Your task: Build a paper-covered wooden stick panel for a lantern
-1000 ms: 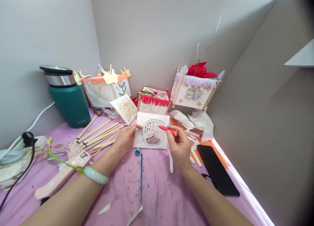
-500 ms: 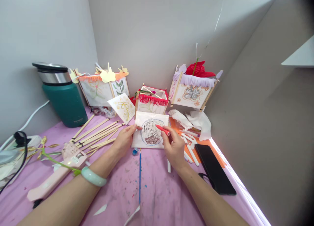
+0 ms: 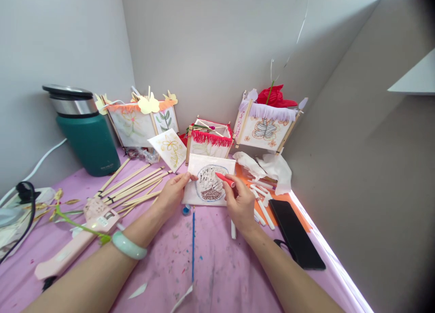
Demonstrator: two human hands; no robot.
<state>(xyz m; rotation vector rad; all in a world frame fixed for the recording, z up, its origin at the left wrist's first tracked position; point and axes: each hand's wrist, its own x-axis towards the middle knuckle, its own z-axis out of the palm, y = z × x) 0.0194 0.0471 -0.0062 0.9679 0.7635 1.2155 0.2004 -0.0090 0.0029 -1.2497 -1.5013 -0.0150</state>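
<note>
A white drawing panel point(image 3: 206, 160) is tilted up in front of me, bearing a blue-edged circle with black strokes and a brown patterned mound. My left hand point(image 3: 172, 194) pinches its left edge between thumb and fingers. In my right hand point(image 3: 242, 204) is a red marker point(image 3: 224, 179), its tip at the drawing's upper right; whether it touches the surface I cannot tell. Just below the panel are a small blue paint pot point(image 3: 186, 209) and a thin blue paintbrush point(image 3: 193, 245).
Wooden sticks point(image 3: 132, 186), a pink glue gun point(image 3: 73, 249) and a teal tumbler point(image 3: 86, 143) lie or stand on the left. Decorated lanterns point(image 3: 265, 129) line the wall. White markers point(image 3: 265, 213), crumpled tissue point(image 3: 277, 168) and a black phone point(image 3: 297, 236) are on the right.
The view has shifted very slightly. Both hands, the panel and the red marker hold nearly the same positions.
</note>
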